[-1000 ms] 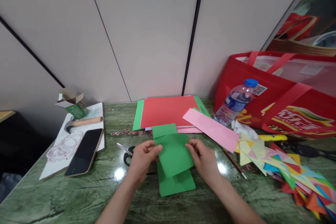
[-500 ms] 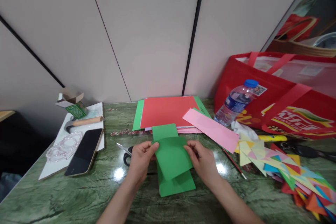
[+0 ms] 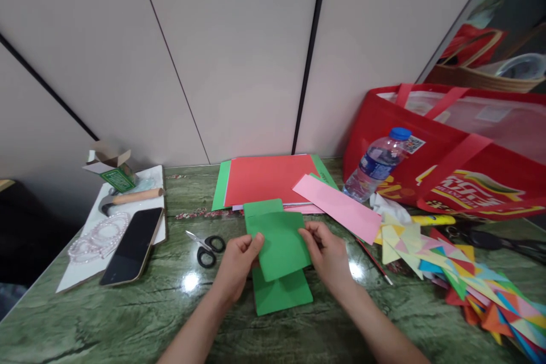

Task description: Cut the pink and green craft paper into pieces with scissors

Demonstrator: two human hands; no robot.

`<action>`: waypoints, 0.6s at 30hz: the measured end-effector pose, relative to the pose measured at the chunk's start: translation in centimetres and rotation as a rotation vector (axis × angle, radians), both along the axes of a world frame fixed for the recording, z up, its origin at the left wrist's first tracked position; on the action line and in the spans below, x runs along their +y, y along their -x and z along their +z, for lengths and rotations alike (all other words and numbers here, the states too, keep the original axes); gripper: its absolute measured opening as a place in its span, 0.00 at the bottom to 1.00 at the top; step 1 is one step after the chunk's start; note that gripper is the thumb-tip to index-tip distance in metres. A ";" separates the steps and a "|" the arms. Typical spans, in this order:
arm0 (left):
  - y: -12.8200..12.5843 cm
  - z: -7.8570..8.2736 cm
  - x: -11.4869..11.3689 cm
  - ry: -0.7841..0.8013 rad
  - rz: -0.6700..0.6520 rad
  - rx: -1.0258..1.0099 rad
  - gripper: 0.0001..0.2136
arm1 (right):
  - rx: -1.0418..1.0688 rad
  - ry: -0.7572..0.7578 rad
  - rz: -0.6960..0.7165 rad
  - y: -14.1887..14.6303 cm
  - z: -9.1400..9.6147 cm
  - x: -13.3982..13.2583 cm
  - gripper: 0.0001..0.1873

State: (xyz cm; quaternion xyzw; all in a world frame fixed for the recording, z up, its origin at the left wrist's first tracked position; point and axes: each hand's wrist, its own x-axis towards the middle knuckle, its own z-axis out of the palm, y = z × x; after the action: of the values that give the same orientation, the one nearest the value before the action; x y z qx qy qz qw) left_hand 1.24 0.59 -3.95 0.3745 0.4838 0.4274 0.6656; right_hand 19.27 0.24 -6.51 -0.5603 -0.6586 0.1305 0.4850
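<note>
A piece of green paper (image 3: pixel 284 247) is held up and slightly tilted, its lower part curving toward me. My left hand (image 3: pixel 234 264) pinches its left edge between thumb and fingers. On the opposite edge, my right hand (image 3: pixel 326 253) grips it near the upper corner. Beneath it lies a longer green paper strip (image 3: pixel 284 296), showing above and below the held piece; whether the two are joined is hidden. Black-handled scissors (image 3: pixel 207 250) rest on the table just left of my left hand. A pink paper strip (image 3: pixel 336 207) lies beyond my right hand.
Red paper (image 3: pixel 268 179) tops a stack against the wall. Left are a phone (image 3: pixel 133 245), a wooden-handled tool (image 3: pixel 139 196), a bracelet (image 3: pixel 100 236) and a small box (image 3: pixel 113 173). Right are a bottle (image 3: pixel 377 165), a red bag (image 3: pixel 452 153), a pencil (image 3: pixel 375 261) and folded coloured papers (image 3: pixel 478 278).
The held green paper has risen slightly and its upper edge has turned. My left hand has moved a little right relative to the scissors, which now show fully. The whole view has shifted slightly.
</note>
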 end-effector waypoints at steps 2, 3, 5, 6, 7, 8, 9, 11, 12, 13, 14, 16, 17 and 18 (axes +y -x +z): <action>0.0 0.0 0.0 -0.007 -0.012 0.009 0.18 | -0.003 -0.014 0.002 0.0 -0.1 0.0 0.10; 0.1 0.0 0.0 -0.010 -0.011 0.012 0.18 | -0.003 -0.023 -0.001 0.0 -0.2 0.1 0.10; 0.1 -0.1 0.1 -0.022 0.001 0.017 0.18 | -0.003 -0.040 -0.006 0.1 -0.2 0.1 0.09; 0.1 -0.1 0.1 -0.029 0.015 0.022 0.18 | -0.003 -0.048 -0.006 0.1 -0.2 0.1 0.09; 0.1 -0.1 0.2 -0.036 0.031 0.028 0.18 | -0.002 -0.053 -0.005 0.2 -0.2 0.1 0.09; 0.1 -0.2 0.2 -0.041 0.046 0.034 0.19 | -0.002 -0.057 -0.005 0.2 -0.2 0.0 0.09; 0.1 -0.3 0.2 -0.044 0.057 0.039 0.19 | -0.002 -0.060 -0.006 0.2 -0.2 0.0 0.09; 0.1 -0.4 0.2 -0.042 0.060 0.041 0.20 | -0.002 -0.067 -0.018 0.2 -0.2 0.0 0.09; 0.0 -0.4 0.2 -0.034 0.046 0.040 0.19 | -0.003 -0.069 -0.026 0.2 -0.1 0.0 0.09; 0.0 -0.4 0.1 -0.021 0.025 0.039 0.19 | -0.002 -0.070 -0.034 0.2 -0.1 0.0 0.09; -0.1 -0.3 0.0 -0.005 -0.001 0.039 0.19 | 0.001 -0.070 -0.039 0.1 -0.1 0.0 0.09; -0.3 -0.2 -0.1 0.029 -0.058 0.034 0.18 | 0.010 -0.067 -0.040 0.1 0.0 0.0 0.09; -0.3 -0.1 -0.2 0.042 -0.084 0.028 0.18 | 0.014 -0.064 -0.039 0.0 0.0 0.1 0.09; -0.4 0.0 -0.3 0.050 -0.107 0.017 0.18 | 0.018 -0.059 -0.041 0.0 0.1 0.1 0.09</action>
State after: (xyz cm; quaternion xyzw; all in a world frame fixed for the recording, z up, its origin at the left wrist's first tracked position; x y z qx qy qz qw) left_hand 1.63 0.31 -3.97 0.3864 0.4792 0.3759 0.6926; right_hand 19.25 0.30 -6.44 -0.5580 -0.6461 0.1058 0.5099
